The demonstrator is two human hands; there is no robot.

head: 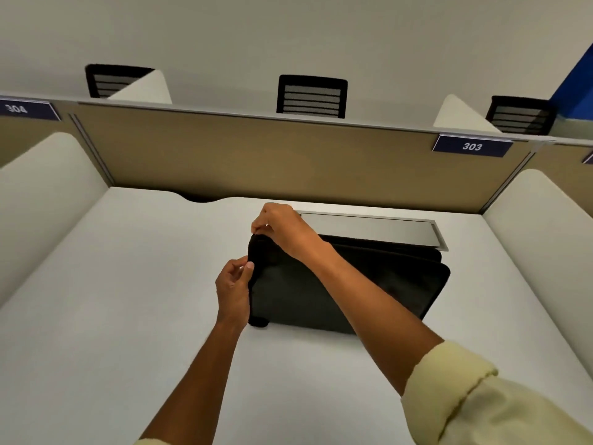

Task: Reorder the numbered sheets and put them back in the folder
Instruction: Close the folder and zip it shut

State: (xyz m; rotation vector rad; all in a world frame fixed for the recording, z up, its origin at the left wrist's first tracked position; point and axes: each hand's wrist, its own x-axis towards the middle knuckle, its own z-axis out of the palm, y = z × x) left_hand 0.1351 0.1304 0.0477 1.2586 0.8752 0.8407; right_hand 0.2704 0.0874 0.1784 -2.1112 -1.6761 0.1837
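A black zippered folder (346,287) lies flat on the white desk (128,300), right of centre. My right hand (282,231) pinches a small zipper pull at the folder's far left corner. Against the folder's left edge rests my left hand (234,287), thumb and fingers gripping the edge just below that corner. The folder looks closed, and no numbered sheets are visible.
A silver cable hatch (378,226) is set into the desk behind the folder. A tan partition (224,155) with a "303" label (471,146) closes the back. White side dividers (35,200) flank the desk. Black chairs (311,96) stand beyond the partition.
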